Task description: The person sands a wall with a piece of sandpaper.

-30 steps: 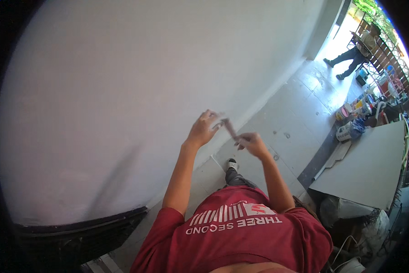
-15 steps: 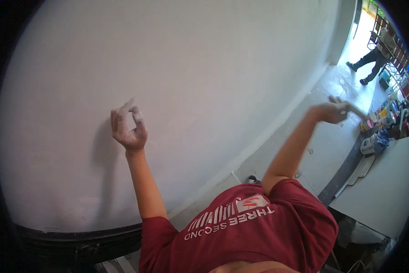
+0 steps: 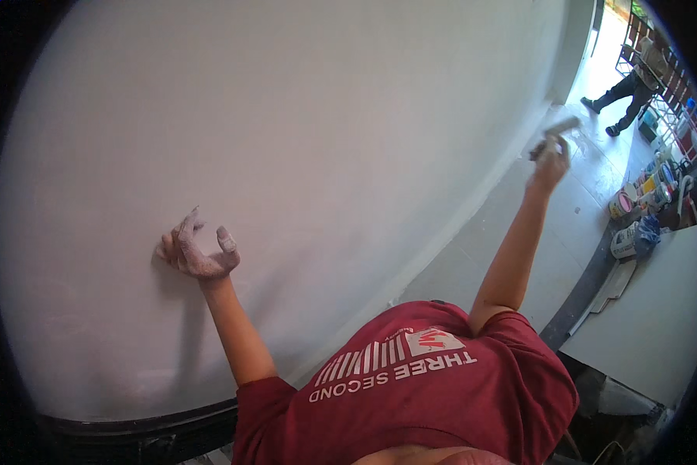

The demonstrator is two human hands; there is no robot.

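Observation:
My left hand (image 3: 203,249) is coated in pale dust and held up in front of the broad whitish wall (image 3: 348,139). Its fingers are loosely curved, thumb and forefinger well apart, with nothing between them. The outer fingers come close to the wall, beside their shadow; whether they touch it I cannot tell. To the right, my raised right hand (image 3: 551,163) is closed on a small pale flat piece (image 3: 563,126), which sticks up past the fingers. Motion blurs this piece, so its exact kind does not show.
A dark ledge (image 3: 147,430) runs below the wall at lower left. On the tiled floor (image 3: 503,240) at right stand several paint cans (image 3: 621,204) and a white bucket (image 3: 624,242), near a large pale board (image 3: 650,310). Another person (image 3: 635,85) is by the bright doorway.
My right hand has swung up and slightly left with the pale piece, from above the floor toward the wall. My left hand has moved down and left, its thumb and forefinger spreading apart.

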